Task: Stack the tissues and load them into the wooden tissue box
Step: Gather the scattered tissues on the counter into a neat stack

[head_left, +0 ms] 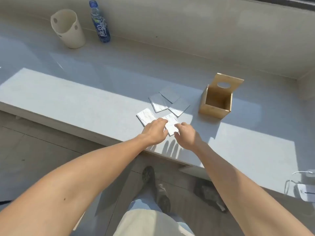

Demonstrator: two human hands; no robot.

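Several folded white tissues lie scattered on a pale ledge [68, 96]. The nearest tissue [171, 124] sits between my two hands. My left hand [156, 132] hovers over its left edge with fingers spread, partly covering another tissue [146, 116]. My right hand [186, 135] is at its right edge, fingers apart and curled. Neither hand holds anything. Three more tissues [170, 99] overlap farther back in shade. The wooden tissue box [215, 103] stands to the right, open at the top, its lid [228, 84] with a round hole tilted up behind.
A white cylindrical bin [68, 29] and a blue-labelled plastic bottle [99, 23] stand at the back left against the wall. A white device with a cable [301, 189] lies at the right edge. The ledge's front edge runs under my wrists; my legs and shoes are below.
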